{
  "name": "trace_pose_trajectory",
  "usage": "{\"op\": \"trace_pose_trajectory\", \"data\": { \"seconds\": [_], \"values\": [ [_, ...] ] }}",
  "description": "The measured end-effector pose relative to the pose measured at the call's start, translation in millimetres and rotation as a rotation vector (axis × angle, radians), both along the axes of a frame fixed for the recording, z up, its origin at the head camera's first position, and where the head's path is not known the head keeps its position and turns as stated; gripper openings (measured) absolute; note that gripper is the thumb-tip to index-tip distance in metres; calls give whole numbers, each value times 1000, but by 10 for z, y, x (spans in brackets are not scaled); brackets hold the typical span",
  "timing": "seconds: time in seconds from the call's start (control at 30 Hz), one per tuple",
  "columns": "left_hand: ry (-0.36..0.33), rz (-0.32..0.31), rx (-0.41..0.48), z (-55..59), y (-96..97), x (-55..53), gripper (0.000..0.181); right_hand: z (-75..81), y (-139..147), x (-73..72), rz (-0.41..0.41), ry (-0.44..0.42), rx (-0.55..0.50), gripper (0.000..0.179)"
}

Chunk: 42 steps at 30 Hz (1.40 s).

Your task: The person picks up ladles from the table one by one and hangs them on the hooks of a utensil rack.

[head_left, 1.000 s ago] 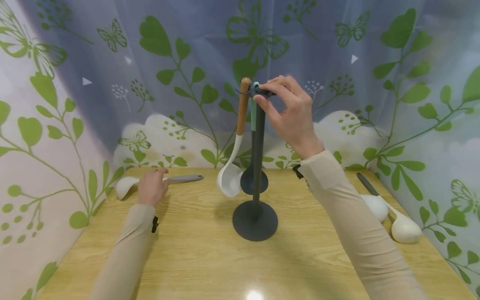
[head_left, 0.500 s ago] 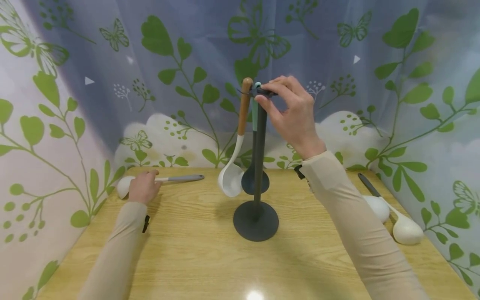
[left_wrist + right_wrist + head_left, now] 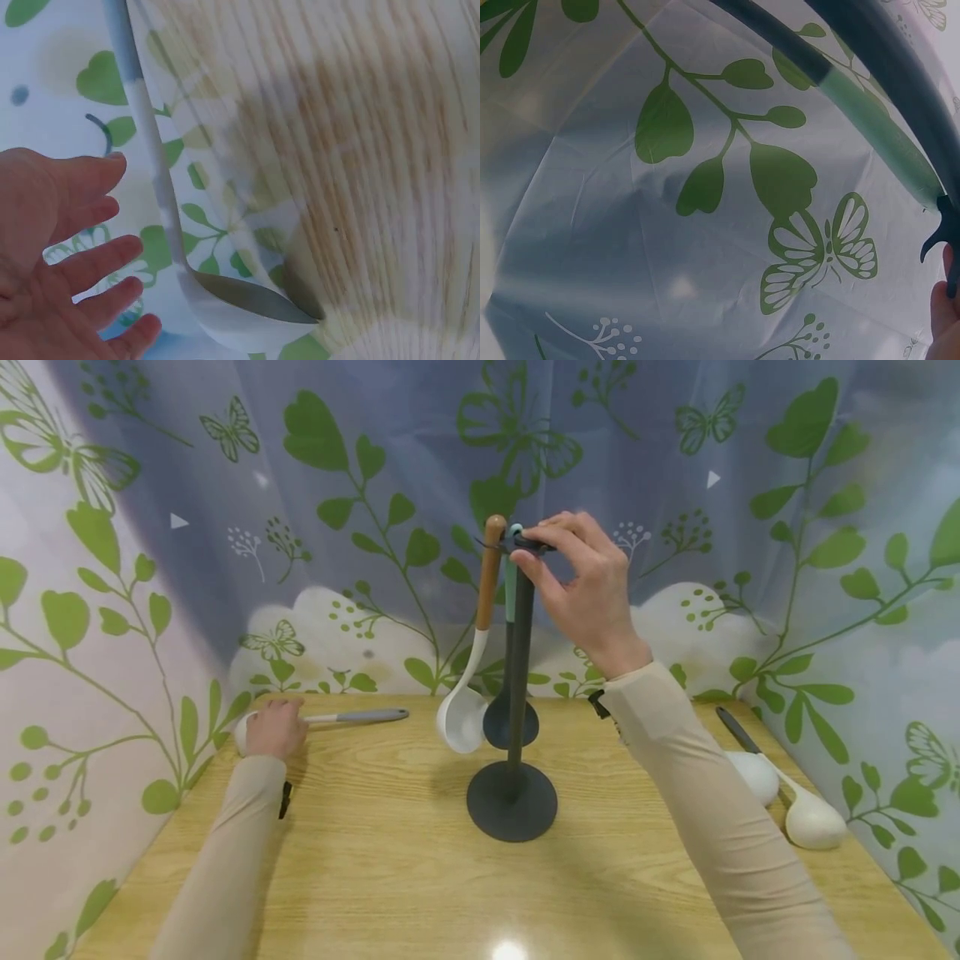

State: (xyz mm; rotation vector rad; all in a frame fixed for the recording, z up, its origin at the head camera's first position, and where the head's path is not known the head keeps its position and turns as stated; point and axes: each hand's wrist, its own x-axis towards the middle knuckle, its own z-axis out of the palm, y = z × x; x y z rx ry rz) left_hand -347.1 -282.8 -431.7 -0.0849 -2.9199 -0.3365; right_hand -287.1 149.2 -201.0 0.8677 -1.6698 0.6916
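Observation:
My left hand (image 3: 275,729) is over the bowl end of a white ladle with a grey handle (image 3: 371,716), lying on the table at the back left. In the left wrist view its fingers (image 3: 105,259) are spread beside the ladle (image 3: 161,169), with a gap between them. With thumb and fingers my right hand (image 3: 588,585) pinches the hooked top of a dark utensil stand (image 3: 519,668). From its hooks hang a white ladle with a wooden handle (image 3: 490,585) and a dark ladle with a mint handle (image 3: 495,722). Only the fingertips (image 3: 940,315) show in the right wrist view.
On the right of the wooden table (image 3: 397,868) lie a cream ladle (image 3: 813,821) and another white utensil (image 3: 756,777), partly hidden by my right sleeve. A leaf-patterned curtain (image 3: 390,452) stands behind the table and along both sides.
My left hand has moved left along the lying ladle, from its shaft to its bowl end, uncovering more of the shaft. The right hand stays on the stand's top.

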Motion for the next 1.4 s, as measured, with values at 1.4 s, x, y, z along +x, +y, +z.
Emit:
{"op": "trace_pose_trajectory", "data": {
  "seconds": [1.4],
  "values": [
    [-77,-47,-50,-88,-74,62,25,20,16,16,-36,-2,36,30]
  ]
}}
